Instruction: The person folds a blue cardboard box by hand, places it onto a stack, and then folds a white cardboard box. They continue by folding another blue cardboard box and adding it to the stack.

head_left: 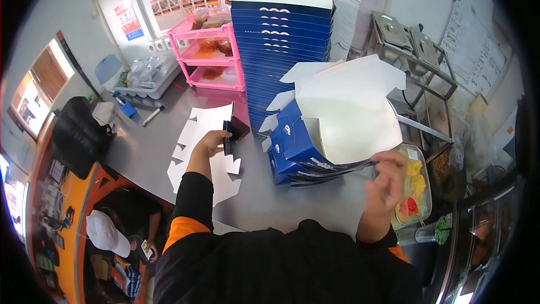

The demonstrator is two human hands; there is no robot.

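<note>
My left hand (211, 143) is closed on a thin dark flat object (227, 138), perhaps a phone, standing on edge; its kind is not clear. Beneath that hand lies a white unfolded cardboard box blank (197, 135). My right hand (386, 180) has its thumb and forefinger at the front corner of nested blue cardboard boxes (289, 141), its other fingers loosely curled. The top box stands with its white lid (349, 107) raised, showing a white inside. Behind it rises a tall stack of flat blue boxes (281, 34).
A pink tiered rack (211, 56) stands at the back beside the stack. Left are a grey tray of plastic bags (149, 73) and a marker (153, 115). A tub of yellow food (413, 186) sits on the right. A person in a white cap (107, 231) is below left.
</note>
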